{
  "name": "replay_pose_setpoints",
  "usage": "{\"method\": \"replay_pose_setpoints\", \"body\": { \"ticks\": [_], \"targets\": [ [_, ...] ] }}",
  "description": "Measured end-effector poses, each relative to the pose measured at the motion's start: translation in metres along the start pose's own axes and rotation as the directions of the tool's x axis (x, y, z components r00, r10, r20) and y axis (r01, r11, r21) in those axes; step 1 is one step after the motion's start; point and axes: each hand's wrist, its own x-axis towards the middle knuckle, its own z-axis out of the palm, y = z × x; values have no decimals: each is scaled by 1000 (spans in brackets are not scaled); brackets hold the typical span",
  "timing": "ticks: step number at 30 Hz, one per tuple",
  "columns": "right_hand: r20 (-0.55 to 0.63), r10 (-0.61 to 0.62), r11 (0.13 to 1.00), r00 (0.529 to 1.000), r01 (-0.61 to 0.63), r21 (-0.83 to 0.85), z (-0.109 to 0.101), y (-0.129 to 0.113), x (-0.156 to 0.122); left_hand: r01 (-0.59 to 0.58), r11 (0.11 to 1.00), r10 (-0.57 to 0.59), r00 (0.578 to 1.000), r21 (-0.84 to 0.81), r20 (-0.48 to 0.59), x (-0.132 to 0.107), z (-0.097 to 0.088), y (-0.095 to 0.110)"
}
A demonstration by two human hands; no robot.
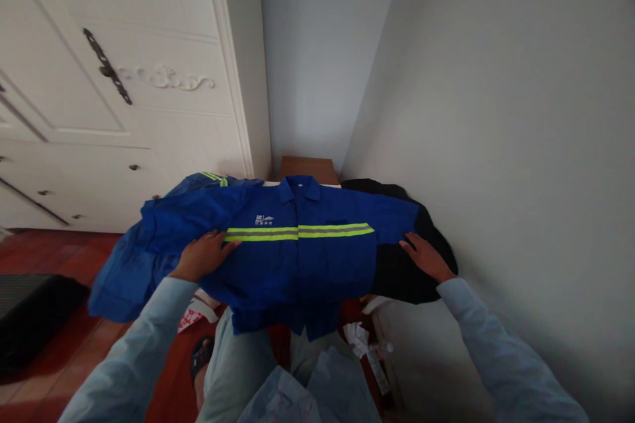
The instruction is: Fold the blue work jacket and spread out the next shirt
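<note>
A blue work jacket [317, 264] with a yellow-and-grey reflective stripe and a white chest logo lies spread out, its collar at the far side. Its lower edge hangs down over my knees. My left hand [202, 256] rests palm down on the jacket's left side, fingers stretched near the stripe's end. Lying by the right sleeve, with fingers apart, is my right hand [425, 256], at the border between the blue cloth and a black garment [404, 275]. Another blue garment [122, 281] with a reflective stripe sticks out underneath on the left.
A white cabinet [169, 125] stands at the left and a grey wall [506, 119] rises on the right. Behind the collar is a brown wooden box-like piece [307, 168]. A black case [37, 317] lies on the red floor. Crumpled white paper [356, 338] lies below, right of my legs.
</note>
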Motion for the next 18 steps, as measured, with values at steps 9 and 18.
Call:
{"method": "replay_pose_setpoints", "body": {
  "ticks": [9, 18],
  "targets": [
    [-94, 64, 992, 994, -74, -105, -7, -23, 90, -96, 993, 115, 937, 74, -330, 68, -4, 10],
    [-59, 163, 974, 985, -170, -151, 5, -10, 84, -9, 999, 24, 946, 50, -323, 79, 40, -9]
  ]
}}
